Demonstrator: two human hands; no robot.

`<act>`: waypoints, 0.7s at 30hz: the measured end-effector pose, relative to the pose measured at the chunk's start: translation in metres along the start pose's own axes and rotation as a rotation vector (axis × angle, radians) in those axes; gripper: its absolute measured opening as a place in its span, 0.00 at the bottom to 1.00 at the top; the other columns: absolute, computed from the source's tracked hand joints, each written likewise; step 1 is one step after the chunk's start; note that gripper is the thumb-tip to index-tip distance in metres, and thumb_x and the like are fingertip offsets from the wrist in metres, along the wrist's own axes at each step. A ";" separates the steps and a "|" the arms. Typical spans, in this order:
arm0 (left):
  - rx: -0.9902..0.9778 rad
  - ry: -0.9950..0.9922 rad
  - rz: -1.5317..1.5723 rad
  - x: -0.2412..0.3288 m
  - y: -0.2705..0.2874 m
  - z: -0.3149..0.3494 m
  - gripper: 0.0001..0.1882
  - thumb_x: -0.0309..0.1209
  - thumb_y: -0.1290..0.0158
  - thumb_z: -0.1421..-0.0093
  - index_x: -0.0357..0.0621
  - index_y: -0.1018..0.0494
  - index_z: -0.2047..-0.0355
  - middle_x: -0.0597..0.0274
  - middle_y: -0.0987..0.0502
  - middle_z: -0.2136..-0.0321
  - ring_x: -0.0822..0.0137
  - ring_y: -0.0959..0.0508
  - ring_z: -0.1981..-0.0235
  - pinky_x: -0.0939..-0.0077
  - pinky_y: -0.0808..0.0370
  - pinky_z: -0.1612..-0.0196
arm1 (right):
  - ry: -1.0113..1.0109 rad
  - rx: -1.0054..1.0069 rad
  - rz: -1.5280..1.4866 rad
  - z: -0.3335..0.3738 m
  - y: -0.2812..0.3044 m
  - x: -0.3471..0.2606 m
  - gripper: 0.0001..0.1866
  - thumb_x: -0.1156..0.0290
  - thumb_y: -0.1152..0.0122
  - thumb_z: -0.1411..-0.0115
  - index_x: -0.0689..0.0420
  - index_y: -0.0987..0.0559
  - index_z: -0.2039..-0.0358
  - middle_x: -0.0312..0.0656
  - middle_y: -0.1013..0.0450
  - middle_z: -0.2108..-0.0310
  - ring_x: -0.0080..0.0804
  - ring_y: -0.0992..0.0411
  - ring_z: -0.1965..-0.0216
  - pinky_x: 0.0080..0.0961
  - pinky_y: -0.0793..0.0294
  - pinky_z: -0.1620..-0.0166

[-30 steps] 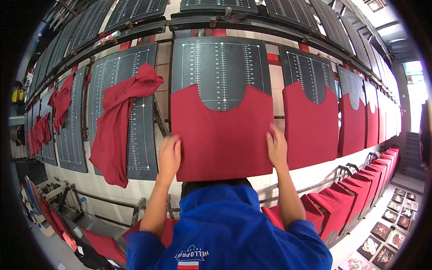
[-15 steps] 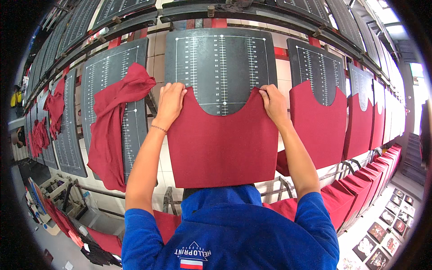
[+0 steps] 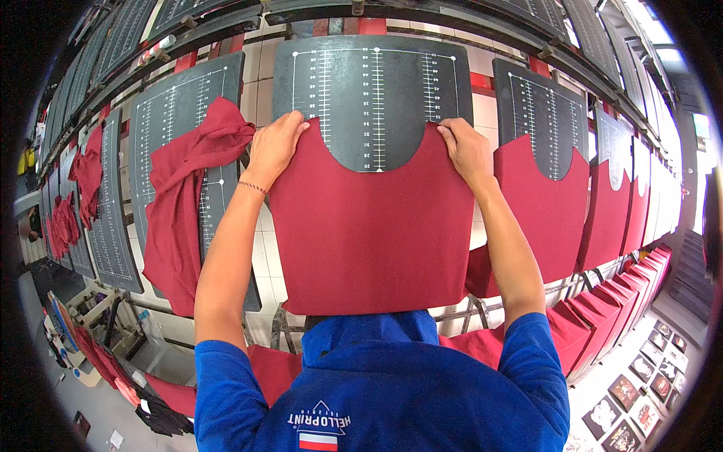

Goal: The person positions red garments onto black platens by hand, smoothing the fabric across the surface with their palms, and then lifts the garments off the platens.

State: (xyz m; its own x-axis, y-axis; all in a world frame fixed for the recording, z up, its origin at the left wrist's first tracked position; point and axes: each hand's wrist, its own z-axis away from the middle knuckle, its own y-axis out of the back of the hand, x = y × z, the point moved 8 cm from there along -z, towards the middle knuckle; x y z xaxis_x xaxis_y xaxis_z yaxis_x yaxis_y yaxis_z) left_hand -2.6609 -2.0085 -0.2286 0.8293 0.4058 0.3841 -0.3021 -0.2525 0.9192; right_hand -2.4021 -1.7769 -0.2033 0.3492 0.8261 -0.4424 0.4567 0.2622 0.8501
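Observation:
A dark red cut shirt panel (image 3: pixel 369 241) with a scooped neckline lies flat over the near part of a black printing board (image 3: pixel 380 98) with white ruler marks. My left hand (image 3: pixel 277 148) pinches the panel's left shoulder corner. At the right shoulder corner, my right hand (image 3: pixel 468 151) grips the cloth between thumb and fingers. The bottom of the neckline meets the white dot on the board's middle scale. The panel's lower edge reaches close to my body, and the board beneath it is hidden.
On the board to the left lies a crumpled red panel (image 3: pixel 181 203). Another red panel (image 3: pixel 538 218) is spread flat on the board to the right, with several more beyond. A metal rail (image 3: pixel 211 38) runs along the far side. Printed pictures (image 3: pixel 625 392) lie at lower right.
Both hands have moved away from me, drawing the panel up the board. The neckline's bottom has shifted from below the white dot up to it.

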 end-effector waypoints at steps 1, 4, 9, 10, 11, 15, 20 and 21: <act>0.001 -0.004 0.000 0.000 0.000 -0.001 0.12 0.40 0.49 0.31 0.45 0.31 0.63 0.54 0.21 0.67 0.43 0.21 0.67 0.51 0.25 0.68 | -0.003 -0.003 -0.005 -0.001 -0.001 0.000 0.07 0.65 0.39 0.35 0.54 0.20 0.63 0.41 0.23 0.67 0.46 0.23 0.67 0.38 0.23 0.65; 0.002 -0.019 -0.010 0.002 0.000 -0.005 0.12 0.41 0.49 0.31 0.46 0.31 0.63 0.55 0.21 0.67 0.43 0.21 0.68 0.51 0.25 0.68 | -0.010 0.020 0.010 -0.001 -0.001 0.004 0.07 0.64 0.38 0.35 0.53 0.20 0.64 0.40 0.23 0.67 0.46 0.23 0.67 0.38 0.23 0.65; -0.012 0.047 -0.114 0.000 -0.002 -0.005 0.13 0.42 0.48 0.32 0.45 0.30 0.63 0.54 0.22 0.66 0.45 0.21 0.65 0.52 0.25 0.67 | -0.129 -0.095 0.111 -0.003 -0.009 0.011 0.14 0.57 0.37 0.36 0.52 0.22 0.57 0.41 0.23 0.64 0.48 0.22 0.67 0.41 0.23 0.64; -0.009 0.101 -0.144 -0.002 -0.002 -0.003 0.13 0.42 0.47 0.33 0.45 0.29 0.61 0.53 0.22 0.64 0.45 0.21 0.63 0.52 0.25 0.65 | -0.172 -0.119 0.140 -0.003 -0.010 0.013 0.16 0.55 0.36 0.37 0.52 0.22 0.55 0.42 0.23 0.63 0.48 0.22 0.67 0.42 0.23 0.64; -0.009 0.152 -0.173 -0.004 -0.002 -0.001 0.14 0.42 0.46 0.33 0.44 0.29 0.60 0.52 0.22 0.63 0.46 0.21 0.61 0.52 0.25 0.62 | -0.244 -0.093 0.180 -0.002 -0.004 0.021 0.18 0.55 0.37 0.37 0.53 0.23 0.53 0.44 0.23 0.61 0.49 0.22 0.64 0.43 0.23 0.62; 0.320 0.146 -0.093 0.002 0.028 0.043 0.24 0.39 0.45 0.33 0.33 0.31 0.45 0.41 0.28 0.50 0.43 0.30 0.46 0.53 0.33 0.42 | -0.411 0.153 0.277 0.022 0.038 0.056 0.22 0.54 0.39 0.35 0.59 0.25 0.51 0.51 0.25 0.57 0.51 0.24 0.55 0.43 0.25 0.53; 0.070 0.770 1.072 -0.056 -0.077 0.222 0.35 0.53 0.68 0.25 0.33 0.39 0.34 0.46 0.34 0.35 0.54 0.35 0.33 0.61 0.40 0.31 | -0.704 0.174 -0.294 0.143 0.045 0.082 0.22 0.56 0.48 0.28 0.62 0.28 0.45 0.49 0.27 0.51 0.42 0.25 0.52 0.37 0.27 0.48; -0.037 0.965 1.438 -0.044 -0.101 0.262 0.39 0.57 0.72 0.25 0.35 0.40 0.32 0.48 0.34 0.34 0.57 0.36 0.32 0.63 0.41 0.30 | -0.811 0.060 -0.399 0.178 0.033 0.073 0.23 0.55 0.50 0.27 0.61 0.27 0.44 0.48 0.27 0.48 0.42 0.26 0.50 0.37 0.28 0.47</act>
State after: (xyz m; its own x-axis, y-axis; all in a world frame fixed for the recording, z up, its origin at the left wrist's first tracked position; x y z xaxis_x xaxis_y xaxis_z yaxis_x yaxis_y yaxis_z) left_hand -2.5435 -2.2313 -0.3607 -0.6444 0.2326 0.7285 -0.5089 -0.8415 -0.1815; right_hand -2.2158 -1.7966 -0.2583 0.6144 0.0680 -0.7860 0.7018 0.4082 0.5839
